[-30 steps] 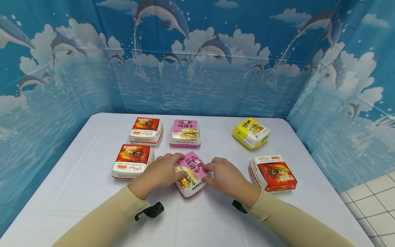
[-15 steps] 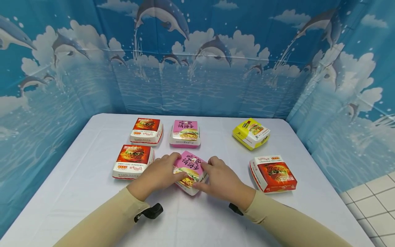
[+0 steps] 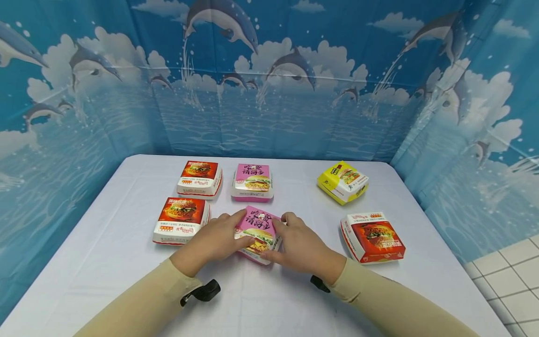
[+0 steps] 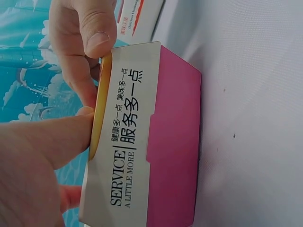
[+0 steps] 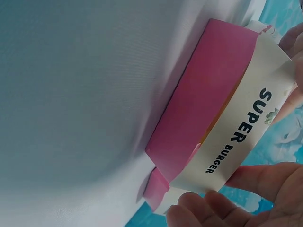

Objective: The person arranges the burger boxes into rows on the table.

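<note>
- Gripping the near pink burger box from both sides, mid-table, just short of the rear pink burger box at twelve o'clock.
- Grasping with the left hand from about nine o'clock, thumb over the near part of the top, fingertips at the far left edge.
- Grasping likewise with the right hand from about four o'clock, thumb at the near edge, fingers bent over the right side.
- Apparently resting on the white table, turned off square with a corner toward five o'clock.
- Done, judging by the left wrist view: lid seemingly down over the pink base on that side.
- Less sure on the side lettered SUPER BURGER: showing an orange sliver along the seam in the right wrist view; cannot tell gap from print.
- Perhaps done too: lining up the far-left red box, between ten and eleven o'clock, with the near-left red box, between nine and ten, both facing alike.
- Left, probably: squaring the held box to match, then letting go; neither achieved yet.
- Untouched and possibly left as well: the yellow box at two o'clock, askew, and the right-hand red box at three o'clock, facing the opposite way from the red pair.
</note>
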`<state>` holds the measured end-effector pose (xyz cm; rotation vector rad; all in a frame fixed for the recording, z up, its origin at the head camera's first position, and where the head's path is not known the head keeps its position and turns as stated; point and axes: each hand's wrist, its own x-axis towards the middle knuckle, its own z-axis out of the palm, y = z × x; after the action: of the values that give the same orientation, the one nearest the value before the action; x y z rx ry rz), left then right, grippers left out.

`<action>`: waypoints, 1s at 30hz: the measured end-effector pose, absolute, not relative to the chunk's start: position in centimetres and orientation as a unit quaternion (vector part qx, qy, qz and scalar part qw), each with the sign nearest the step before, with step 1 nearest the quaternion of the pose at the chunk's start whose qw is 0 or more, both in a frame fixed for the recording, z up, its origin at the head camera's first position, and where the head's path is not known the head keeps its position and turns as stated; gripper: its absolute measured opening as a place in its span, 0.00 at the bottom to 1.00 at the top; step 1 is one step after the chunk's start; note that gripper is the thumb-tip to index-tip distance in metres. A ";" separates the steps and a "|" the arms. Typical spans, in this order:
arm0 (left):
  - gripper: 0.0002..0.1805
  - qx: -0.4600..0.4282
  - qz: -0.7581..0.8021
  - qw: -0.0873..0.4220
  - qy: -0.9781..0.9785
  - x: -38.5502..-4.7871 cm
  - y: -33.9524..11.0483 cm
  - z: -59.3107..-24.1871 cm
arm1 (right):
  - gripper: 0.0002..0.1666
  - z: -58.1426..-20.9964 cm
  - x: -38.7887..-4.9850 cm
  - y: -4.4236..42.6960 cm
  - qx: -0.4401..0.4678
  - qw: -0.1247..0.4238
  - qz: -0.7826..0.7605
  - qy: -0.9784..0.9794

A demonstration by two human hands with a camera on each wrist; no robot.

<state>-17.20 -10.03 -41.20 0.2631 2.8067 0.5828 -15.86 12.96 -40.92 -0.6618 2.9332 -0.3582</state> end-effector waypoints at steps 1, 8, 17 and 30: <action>0.51 0.089 0.201 0.131 0.967 -17.2 -10.0 -41.2 | 0.61 -40.9 -15.9 12.9 -0.218 0.058 -0.119 0.967; 0.51 0.084 0.201 0.129 0.968 -17.0 -10.1 -41.1 | 0.60 -40.9 -16.0 12.8 -0.209 0.077 -0.131 0.966; 0.52 0.085 0.195 0.121 0.970 -16.8 -10.3 -41.4 | 0.52 -40.8 -16.0 12.8 -0.207 0.102 -0.144 0.962; 0.52 0.077 0.206 0.123 0.968 -16.6 -10.7 -41.3 | 0.48 -40.6 -16.3 12.7 -0.210 0.138 -0.158 0.955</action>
<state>-16.56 -10.66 -41.34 0.2237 2.8234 0.6020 -16.34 12.66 -40.60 -0.6073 2.7610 -0.4580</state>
